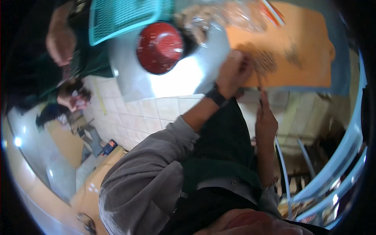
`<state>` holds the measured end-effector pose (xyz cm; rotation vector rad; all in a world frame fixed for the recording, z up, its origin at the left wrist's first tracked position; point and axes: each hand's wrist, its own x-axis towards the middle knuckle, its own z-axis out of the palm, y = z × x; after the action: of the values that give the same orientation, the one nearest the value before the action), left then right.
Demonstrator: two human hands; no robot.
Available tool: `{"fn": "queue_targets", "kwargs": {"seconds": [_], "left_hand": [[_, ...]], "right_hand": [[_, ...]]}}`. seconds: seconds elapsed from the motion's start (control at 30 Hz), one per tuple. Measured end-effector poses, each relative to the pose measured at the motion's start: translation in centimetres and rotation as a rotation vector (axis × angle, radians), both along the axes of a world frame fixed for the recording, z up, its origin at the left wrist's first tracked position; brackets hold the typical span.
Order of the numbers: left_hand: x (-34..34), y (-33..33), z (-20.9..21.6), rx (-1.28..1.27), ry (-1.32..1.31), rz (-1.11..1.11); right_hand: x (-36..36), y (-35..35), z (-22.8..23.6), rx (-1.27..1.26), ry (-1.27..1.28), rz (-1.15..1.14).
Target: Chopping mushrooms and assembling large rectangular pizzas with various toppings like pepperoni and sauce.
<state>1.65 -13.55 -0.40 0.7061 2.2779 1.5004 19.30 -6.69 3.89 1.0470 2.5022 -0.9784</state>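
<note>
My right hand is closed round the handle of a knife, whose thin blade points away from me over the near edge of an orange cutting board. At the board's left edge my left hand, with a dark watch on its wrist, is bent with its fingers curled in. Blur hides what those fingers hold, if anything. Small chopped brown pieces lie in a pile just right of my left hand. A second, thinner scatter of bits lies farther right on the board.
A red bowl stands on the shiny metal table, beside a teal plastic basket. Clear plastic bags and brown lumps lie behind the board. Another person's hand is at the left. Blue rails curve at the right.
</note>
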Motion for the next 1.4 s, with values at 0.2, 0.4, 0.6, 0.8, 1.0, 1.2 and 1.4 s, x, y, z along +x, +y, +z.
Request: {"fn": "queue_targets", "kwargs": {"seconds": [0.2,0.4,0.6,0.8,1.0,1.2,1.4], "left_hand": [[-0.6,0.6,-0.5,-0.028,-0.039,0.002],[-1.6,1.1,1.6,0.172,0.021,0.062],[-1.5,0.8,2.5,0.05,0.06,-0.057],[-2.5,2.4,-0.1,0.164,0.021,0.03],[-3.9,2.1,0.5,0.074,-0.144,0.071],[-2.3,1.5,1.4,0.167,0.18,0.095],[-1.3,0.4,0.7,0.124,0.069,0.084]], "right_hand": [[0.4,1.0,0.4,-0.028,0.275,-0.07],[0.8,3.1,2.1,0.169,0.227,0.005],[0.9,2.7,2.4,0.338,0.216,0.018],[1.7,2.5,1.5,0.271,0.231,0.023],[5.5,3.4,1.9,0.254,0.217,0.043],[7.3,8.9,0.2,0.173,0.371,-0.092],[2.4,16.8,-1.0,0.487,0.608,-0.152]]}}
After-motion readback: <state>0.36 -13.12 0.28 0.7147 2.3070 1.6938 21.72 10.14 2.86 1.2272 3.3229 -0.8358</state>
